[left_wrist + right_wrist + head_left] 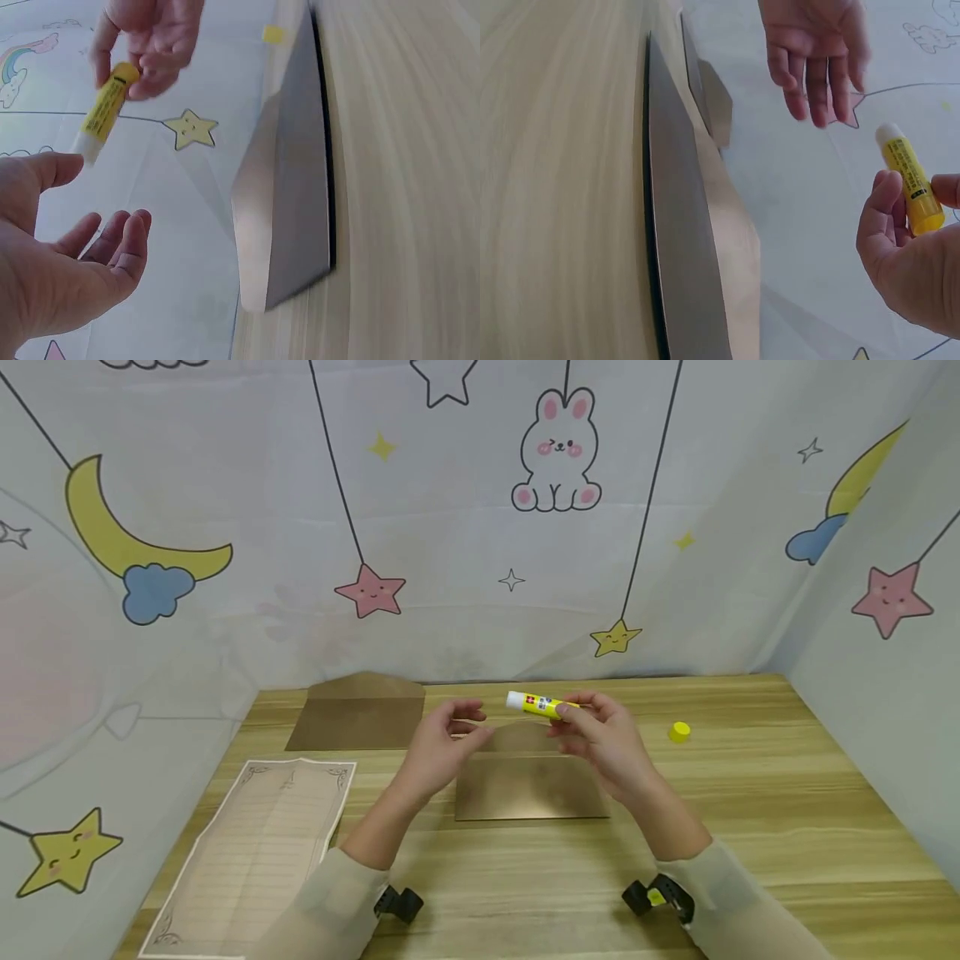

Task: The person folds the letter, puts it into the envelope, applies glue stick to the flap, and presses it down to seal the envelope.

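My right hand (606, 739) pinches a yellow glue stick (542, 705) between thumb and fingers, its white end pointing left. In the right wrist view the glue stick (909, 177) is uncapped and tilted. My left hand (444, 745) is raised to the left of it, fingers loosely bent and holding nothing; in the left wrist view its thumb lies close to the white end. Below both hands a brown envelope (531, 789) lies on the table with its flap opened away from me. The yellow cap (679, 732) stands on the table to the right.
A second brown envelope (360, 722), flap opened, lies at the back left. Nearer on the left is a lined sheet of letter paper (258, 852) with a decorated border and fold creases. A printed cloth (465, 527) hangs behind the wooden table (525, 893).
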Motion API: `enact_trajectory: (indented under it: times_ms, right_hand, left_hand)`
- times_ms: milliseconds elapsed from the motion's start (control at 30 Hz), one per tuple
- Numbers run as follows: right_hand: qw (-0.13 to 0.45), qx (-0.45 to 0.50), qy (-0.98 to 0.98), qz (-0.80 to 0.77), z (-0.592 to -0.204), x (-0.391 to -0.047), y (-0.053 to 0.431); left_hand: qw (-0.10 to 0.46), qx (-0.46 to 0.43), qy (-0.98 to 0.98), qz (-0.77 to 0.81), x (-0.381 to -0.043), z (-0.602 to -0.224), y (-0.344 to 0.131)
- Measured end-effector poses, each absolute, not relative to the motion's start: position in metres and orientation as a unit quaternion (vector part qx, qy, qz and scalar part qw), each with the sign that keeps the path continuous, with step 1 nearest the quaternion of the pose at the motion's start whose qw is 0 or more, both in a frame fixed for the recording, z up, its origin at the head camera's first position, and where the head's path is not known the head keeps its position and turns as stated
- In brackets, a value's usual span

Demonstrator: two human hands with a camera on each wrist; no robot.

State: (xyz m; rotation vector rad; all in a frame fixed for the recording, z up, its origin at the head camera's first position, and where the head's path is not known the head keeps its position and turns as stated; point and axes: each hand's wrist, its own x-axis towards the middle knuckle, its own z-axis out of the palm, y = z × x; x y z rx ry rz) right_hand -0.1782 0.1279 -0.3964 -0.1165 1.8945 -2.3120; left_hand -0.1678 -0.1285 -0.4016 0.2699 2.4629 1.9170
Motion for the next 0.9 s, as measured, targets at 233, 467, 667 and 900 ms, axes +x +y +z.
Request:
enact_trajectory:
  times_ms: [233,467,667,900]
  right_hand:
    - [0.126,-0.007,0.574,-0.809,-0.398,-0.174,0.111]
    - [0.153,-0.008,0.536,-0.83,-0.402,-0.169,0.097]
    - [0.164,-0.005,0.521,-0.838,-0.405,-0.167,0.091]
    - [0.18,-0.006,0.522,-0.834,-0.408,-0.166,0.091]
  left_hand:
    - [0.033,0.063,0.689,0.721,-0.167,-0.399,-0.108]
    - [0.048,0.06,0.631,0.772,-0.167,-0.399,-0.093]
    - [0.038,0.061,0.598,0.799,-0.167,-0.401,-0.088]
    - [0.035,0.044,0.582,0.811,-0.169,-0.404,-0.088]
